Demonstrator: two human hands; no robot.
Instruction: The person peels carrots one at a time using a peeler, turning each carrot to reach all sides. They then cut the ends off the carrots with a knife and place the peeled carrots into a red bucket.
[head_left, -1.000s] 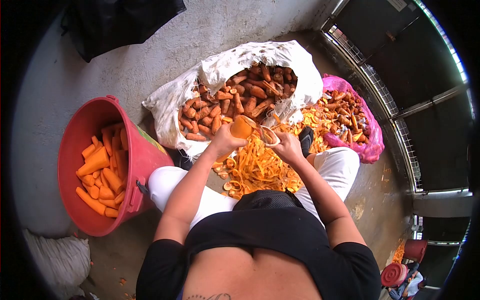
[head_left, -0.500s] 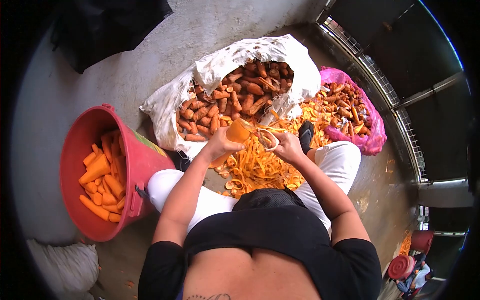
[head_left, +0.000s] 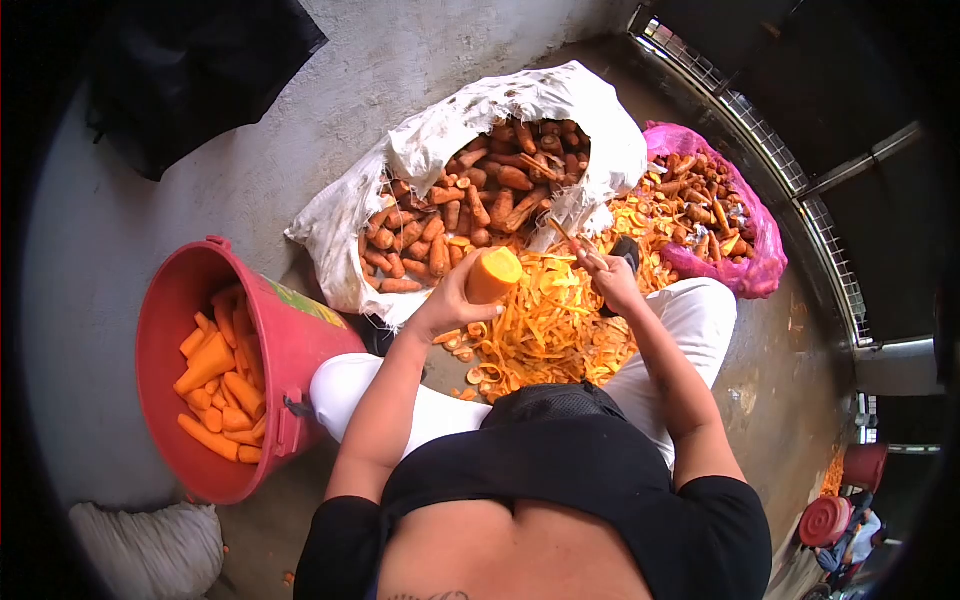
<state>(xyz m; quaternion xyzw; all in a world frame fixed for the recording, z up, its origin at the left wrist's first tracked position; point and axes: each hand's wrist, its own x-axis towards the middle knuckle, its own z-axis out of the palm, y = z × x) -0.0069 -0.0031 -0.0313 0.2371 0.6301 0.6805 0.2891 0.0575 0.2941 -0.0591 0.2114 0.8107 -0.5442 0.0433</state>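
My left hand (head_left: 452,304) is wrapped round a thick peeled carrot (head_left: 494,274), its cut end facing up. In my right hand (head_left: 614,281) is a peeler (head_left: 560,232), held by the fingers and pointing up and left, apart from the carrot. Beneath both hands a heap of orange carrot peels (head_left: 545,335) lies on the floor between my legs. Just beyond, unpeeled carrots (head_left: 470,205) fill an open white sack (head_left: 330,235).
On the left a red bucket (head_left: 300,345) holds peeled carrots (head_left: 212,365). A pink bag (head_left: 765,265) of carrot pieces stands right of the white sack. A pale sack (head_left: 150,545) lies at bottom left. Another person (head_left: 862,535) is far off at lower right, near red containers.
My right hand has moved right, taking the peeler away from the carrot. My left hand has shifted slightly right, and the carrot's cut end now faces up. The whole view has shifted a little.
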